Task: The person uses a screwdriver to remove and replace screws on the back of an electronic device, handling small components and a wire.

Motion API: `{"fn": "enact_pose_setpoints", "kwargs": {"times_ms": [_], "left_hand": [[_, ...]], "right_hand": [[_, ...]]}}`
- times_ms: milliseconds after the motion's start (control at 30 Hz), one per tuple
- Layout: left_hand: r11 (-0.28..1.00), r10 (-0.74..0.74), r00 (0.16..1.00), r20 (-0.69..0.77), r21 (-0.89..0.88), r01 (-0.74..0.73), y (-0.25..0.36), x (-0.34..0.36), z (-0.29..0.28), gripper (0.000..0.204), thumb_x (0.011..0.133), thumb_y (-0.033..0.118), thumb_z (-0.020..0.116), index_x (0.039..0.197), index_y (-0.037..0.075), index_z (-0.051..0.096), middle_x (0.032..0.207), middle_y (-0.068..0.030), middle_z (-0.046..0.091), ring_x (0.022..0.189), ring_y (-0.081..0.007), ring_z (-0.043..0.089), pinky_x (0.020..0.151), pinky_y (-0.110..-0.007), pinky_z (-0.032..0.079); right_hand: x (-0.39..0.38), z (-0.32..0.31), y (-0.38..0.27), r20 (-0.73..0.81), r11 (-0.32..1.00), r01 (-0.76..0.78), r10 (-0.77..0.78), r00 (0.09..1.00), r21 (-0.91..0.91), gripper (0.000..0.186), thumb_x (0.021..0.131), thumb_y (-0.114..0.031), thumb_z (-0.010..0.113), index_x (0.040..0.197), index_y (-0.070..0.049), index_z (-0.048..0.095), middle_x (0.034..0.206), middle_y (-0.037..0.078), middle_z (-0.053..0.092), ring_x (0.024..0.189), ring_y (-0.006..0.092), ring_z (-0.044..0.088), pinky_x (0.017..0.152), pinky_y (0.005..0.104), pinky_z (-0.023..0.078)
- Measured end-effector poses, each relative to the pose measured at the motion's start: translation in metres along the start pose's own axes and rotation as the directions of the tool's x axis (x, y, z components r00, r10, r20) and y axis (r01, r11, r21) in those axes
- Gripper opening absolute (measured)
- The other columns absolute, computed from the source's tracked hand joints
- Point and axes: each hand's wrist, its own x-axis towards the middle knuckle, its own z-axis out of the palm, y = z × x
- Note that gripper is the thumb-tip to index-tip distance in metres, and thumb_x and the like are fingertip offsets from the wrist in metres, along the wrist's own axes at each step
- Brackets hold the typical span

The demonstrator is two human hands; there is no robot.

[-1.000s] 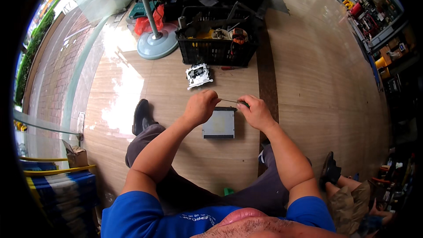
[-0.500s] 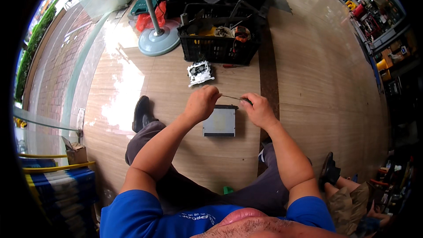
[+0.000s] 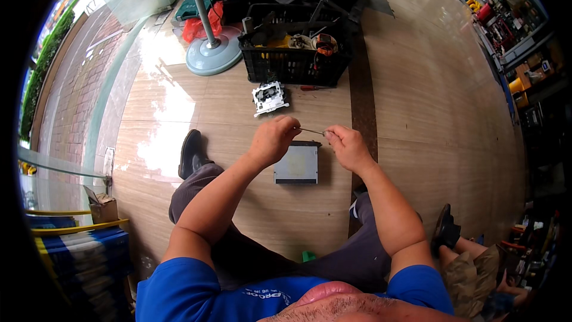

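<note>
A screwdriver [image 3: 311, 131] with a thin metal shaft stretches between my two hands, above the far edge of a grey box-shaped metal device [image 3: 296, 164]. My left hand [image 3: 276, 138] is closed around one end of it. My right hand [image 3: 347, 146] pinches the other end between thumb and fingers, and the dark handle seen earlier is hidden now. The flat device lies on the floor between my legs, with a dark strip along its near edge. Beyond my left hand a white and black mechanism [image 3: 269, 98] lies on the floor.
A black crate [image 3: 292, 68] of tools stands beyond, with a red-handled tool [image 3: 313, 88] before it. Left of it is a standing fan [image 3: 213, 59]. Blue-and-white stacked goods [image 3: 83, 262] are at lower left. Another person's shoe [image 3: 445, 229] is at right.
My right hand's fingers have shifted on the screwdriver, and its dark handle no longer shows. My left hand stays nearly still. The device and mechanism have not moved.
</note>
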Motion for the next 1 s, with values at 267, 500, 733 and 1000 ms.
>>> {"fn": "enact_pose_setpoints", "kwargs": {"times_ms": [267, 500, 733, 1000], "left_hand": [[0.999, 0.036, 0.998, -0.051, 0.038, -0.034, -0.003, 0.0, 0.002, 0.009, 0.09, 0.016, 0.067, 0.087, 0.008, 0.064, 0.084, -0.0111, 0.065, 0.078, -0.0346, 0.064, 0.067, -0.043, 0.051], [0.999, -0.006, 0.999, -0.041, 0.035, 0.008, 0.0, 0.0, 0.001, 0.01, 0.09, 0.016, 0.067, 0.086, 0.007, 0.064, 0.085, -0.0113, 0.065, 0.078, -0.0351, 0.064, 0.067, -0.044, 0.051], [1.0, -0.008, 0.999, 0.042, -0.003, 0.008, 0.001, -0.003, 0.003, 0.019, 0.089, 0.022, 0.069, 0.083, 0.004, 0.064, 0.082, -0.0144, 0.064, 0.077, -0.0368, 0.063, 0.068, -0.045, 0.05], [0.997, -0.044, 0.997, 0.06, 0.068, 0.039, 0.007, -0.006, 0.012, 0.026, 0.085, 0.026, 0.075, 0.078, 0.004, 0.063, 0.079, -0.0154, 0.064, 0.074, -0.037, 0.064, 0.065, -0.045, 0.05]], "right_hand": [[0.002, 0.004, 0.007, -0.056, 0.981, -0.054, 0.066, 0.996, 0.188, 0.018, 0.093, -0.014, 0.068, 0.105, 0.0, 0.066, 0.081, 0.0, 0.064, 0.068, 0.0071, 0.057, 0.06, 0.0252, 0.049], [0.001, -0.002, -0.001, -0.027, 0.926, -0.17, 0.19, 0.981, 0.336, 0.017, 0.093, -0.013, 0.068, 0.104, -0.002, 0.065, 0.082, -0.001, 0.064, 0.068, 0.0059, 0.056, 0.059, 0.0234, 0.048], [0.0, 0.0, -0.001, -0.027, 0.98, -0.094, 0.1, 0.995, 0.177, 0.018, 0.092, -0.015, 0.07, 0.104, -0.003, 0.066, 0.083, 0.002, 0.067, 0.069, 0.0083, 0.059, 0.063, 0.0258, 0.05], [-0.004, 0.007, -0.011, -0.016, 0.996, 0.021, -0.02, 1.0, 0.092, 0.016, 0.088, -0.011, 0.07, 0.098, 0.0, 0.064, 0.087, 0.017, 0.069, 0.079, 0.0269, 0.068, 0.072, 0.0352, 0.052]]}}
